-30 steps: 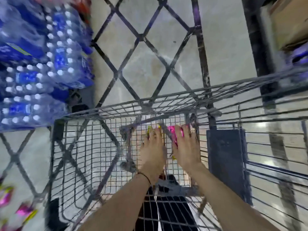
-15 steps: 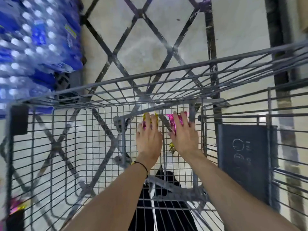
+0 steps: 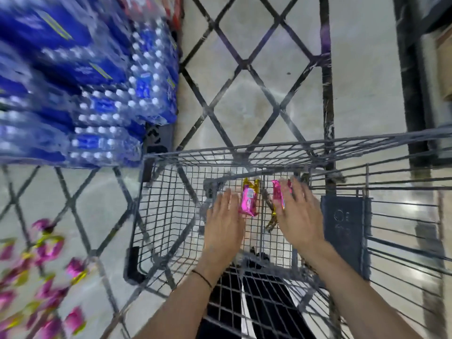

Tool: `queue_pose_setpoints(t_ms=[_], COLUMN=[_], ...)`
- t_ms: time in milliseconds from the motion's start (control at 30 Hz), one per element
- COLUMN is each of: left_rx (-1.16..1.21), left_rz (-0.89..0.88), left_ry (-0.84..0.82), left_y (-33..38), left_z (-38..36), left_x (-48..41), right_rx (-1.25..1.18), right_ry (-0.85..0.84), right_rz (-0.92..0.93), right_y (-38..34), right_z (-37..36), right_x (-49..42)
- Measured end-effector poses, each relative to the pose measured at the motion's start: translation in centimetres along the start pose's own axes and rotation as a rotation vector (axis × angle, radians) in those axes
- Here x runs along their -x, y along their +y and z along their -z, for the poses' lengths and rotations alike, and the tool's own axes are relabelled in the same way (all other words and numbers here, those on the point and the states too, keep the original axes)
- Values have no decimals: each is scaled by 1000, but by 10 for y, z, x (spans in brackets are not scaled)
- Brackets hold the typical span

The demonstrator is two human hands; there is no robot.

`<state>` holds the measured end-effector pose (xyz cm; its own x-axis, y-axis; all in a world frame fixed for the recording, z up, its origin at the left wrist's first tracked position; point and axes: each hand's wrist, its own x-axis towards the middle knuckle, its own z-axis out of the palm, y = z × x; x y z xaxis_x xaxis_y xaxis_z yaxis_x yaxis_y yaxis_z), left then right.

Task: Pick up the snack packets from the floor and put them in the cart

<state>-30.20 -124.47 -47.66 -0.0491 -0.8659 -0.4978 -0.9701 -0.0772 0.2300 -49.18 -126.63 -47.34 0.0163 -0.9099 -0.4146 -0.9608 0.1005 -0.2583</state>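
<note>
Both of the person's hands are down inside the wire cart [image 3: 288,152], reaching toward its far end. The left hand [image 3: 223,226] lies flat and open, fingers spread, with a pink snack packet [image 3: 249,201] just off its fingertips on the thumb side, lying on the mesh floor of the basket; hand and packet look to be touching at the edge, no grip on it. The right hand [image 3: 299,216] is open too, fingers loosely extended over a second pink packet [image 3: 278,196] that stands on its long edge against the index finger; whether it is pinched or just resting there I cannot tell. Well off to the left of the left forearm, outside the cart, a scatter of more pink and gold packets [image 3: 46,277] lies on the tiled floor [image 3: 256,99], blurred. Beyond them, further from the hands, is a stack of bottled water packs [image 3: 97,99]. The step looks like letting go of this pair, with most of the job ahead. To do it well, I'd lay each packet flat on the mesh so it doesn't slip edgewise through a gap, lift both hands straight up clear of the rim, then turn left for the pile
</note>
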Motion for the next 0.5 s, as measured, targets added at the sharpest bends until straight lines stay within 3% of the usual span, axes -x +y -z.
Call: queue_pose_setpoints(t_ms=[100,300,500], left_rx=[-118,-68,5], left_rz=[-62,23,211], left_ry=[-21,348,600], left_y=[-18,-54,-113], left_z=[48,136,177], left_x=[50,146,257], right_rx=[51,119,174], right_ry=[96,168,197], right_rz=[153,429,636], right_y=[-32,-113,-218], right_z=[59,158,180], right_x=[28,84,160])
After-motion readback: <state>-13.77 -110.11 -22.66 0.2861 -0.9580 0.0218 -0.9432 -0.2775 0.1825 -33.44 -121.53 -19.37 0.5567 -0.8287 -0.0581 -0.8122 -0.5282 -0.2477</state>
